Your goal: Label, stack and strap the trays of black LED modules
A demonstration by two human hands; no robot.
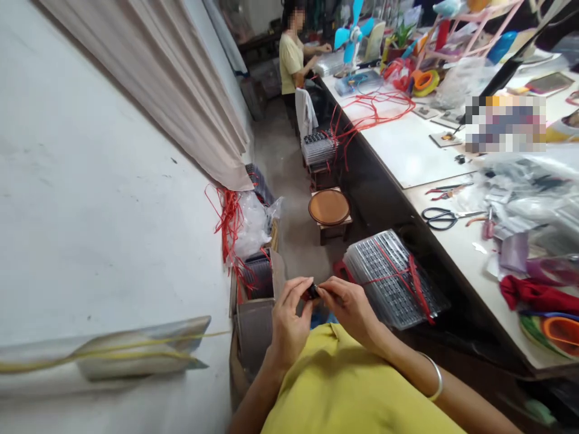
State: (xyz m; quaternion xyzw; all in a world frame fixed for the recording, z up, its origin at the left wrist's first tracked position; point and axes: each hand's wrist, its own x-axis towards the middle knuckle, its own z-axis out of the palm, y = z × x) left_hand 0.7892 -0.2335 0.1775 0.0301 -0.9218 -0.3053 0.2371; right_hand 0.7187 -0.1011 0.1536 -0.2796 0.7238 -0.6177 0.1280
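Both hands pinch one small black part (pixel 312 291) at lower centre of frame: left hand (pixel 289 319) fingertips closed on its left end, right hand (pixel 348 307) on its right. Judged light, rigid, easily dropped; hold by the ends. Strapped tray stack (pixel 393 277) lies just right.

small part (pixel 312 291): black, pinched betw. my fingertips
my sleeve (pixel 357 386): mustard yellow, plain
bangle (pixel 436 378): silver-white, on my right wrist
tray stack (pixel 392 278): clear plastic w/ dark grid, red string crossed over it
stool (pixel 329 208): brown round top
string bundle (pixel 230 224): red, tangled by wall
curtain (pixel 172 90): pale beige, plain
scissors (pixel 439 218): black handles
bench (pixel 409 147): white top
fan (pixel 354 33): turquoise blades
cloth (pixel 534 294): deep red
co-worker's shirt (pixel 290 60): pale yellow
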